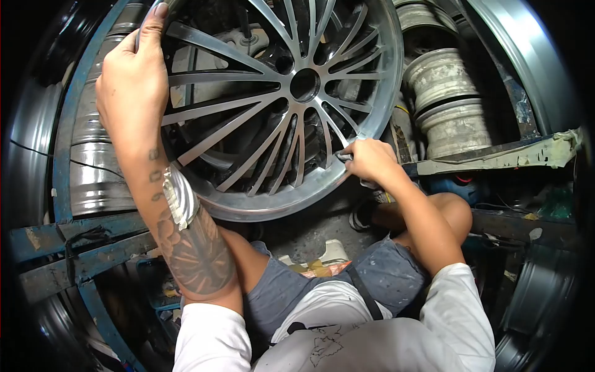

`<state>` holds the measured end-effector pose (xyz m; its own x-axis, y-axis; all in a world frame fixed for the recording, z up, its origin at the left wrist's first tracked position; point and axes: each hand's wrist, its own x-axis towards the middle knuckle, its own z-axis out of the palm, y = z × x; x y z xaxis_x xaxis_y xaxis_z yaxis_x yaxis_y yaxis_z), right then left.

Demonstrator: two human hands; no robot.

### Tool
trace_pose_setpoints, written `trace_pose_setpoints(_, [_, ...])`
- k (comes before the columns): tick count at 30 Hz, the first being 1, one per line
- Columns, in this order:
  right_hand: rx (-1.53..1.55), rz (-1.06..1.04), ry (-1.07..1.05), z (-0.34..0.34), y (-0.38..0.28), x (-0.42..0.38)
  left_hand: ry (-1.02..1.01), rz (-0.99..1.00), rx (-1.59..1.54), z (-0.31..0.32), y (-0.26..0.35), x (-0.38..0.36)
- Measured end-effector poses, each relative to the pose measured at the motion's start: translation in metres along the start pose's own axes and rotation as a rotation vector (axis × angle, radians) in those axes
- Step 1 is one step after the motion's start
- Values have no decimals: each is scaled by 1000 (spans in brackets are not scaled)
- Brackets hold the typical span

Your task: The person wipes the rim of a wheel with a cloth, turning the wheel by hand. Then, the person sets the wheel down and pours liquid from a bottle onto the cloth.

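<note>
A large multi-spoke alloy wheel (260,211) with dark recesses between its bright spokes fills the upper middle of the head view. My left hand (134,80) is wrapped round the wheel's rim at the upper left, thumb pointing up along it. At the lower right of the rim, my right hand (372,160) pinches a small dark grey pad (344,156) against the rim's face, near the ends of the spokes. Most of the pad is hidden under the fingers. Silvery tape is stuck on my left forearm.
Worn wheel barrels (451,118) are stacked on the right, and shinier ones (99,180) on the left. Blue metal frame bars (37,243) run along both sides. A beam with peeling tape (496,156) crosses at right. My bare knees are just below the wheel.
</note>
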<state>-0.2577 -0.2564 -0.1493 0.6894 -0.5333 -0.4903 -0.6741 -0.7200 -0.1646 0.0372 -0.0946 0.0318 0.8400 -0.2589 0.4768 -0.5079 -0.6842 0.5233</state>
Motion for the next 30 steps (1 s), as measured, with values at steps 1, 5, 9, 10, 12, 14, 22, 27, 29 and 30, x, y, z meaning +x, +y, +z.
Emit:
trace_pose_setpoints(1, [4, 12, 22, 2, -1, 1, -10, -1, 0, -1, 0, 0])
trace_pose_setpoints(5, [-73, 11, 25, 10, -16, -10, -30, -23, -28, 0, -1, 2])
trace_pose_setpoints(9, [-78, -13, 114, 17, -11, -10, -55, -38, -40, -1, -4, 7])
trace_pose_setpoints(10, [-137, -26, 71, 21, -23, -16, -65, -47, -47, -1, -5, 8])
trace_pose_setpoints(12, [-88, 2, 56, 17, -25, -17, -83, -64, -57, -2, -8, 11])
trace_pose_setpoints(14, [5, 23, 32, 6, -14, -11, -117, -76, -54, -4, -11, 13])
trace_pose_setpoints(22, [99, 197, -7, -6, -7, 3, -115, -43, -226, -8, -10, 3])
trace_pose_setpoints(27, [-4, 152, -4, -5, -29, -6, -104, -6, -340, 4, -18, 2])
trace_pose_setpoints(29, [62, 179, 29, -4, -18, 1, -158, -70, -284, -3, -18, 4])
trace_pose_setpoints(30, [-37, 159, 46, 7, -27, -1, -137, -70, -257, -5, -14, 1])
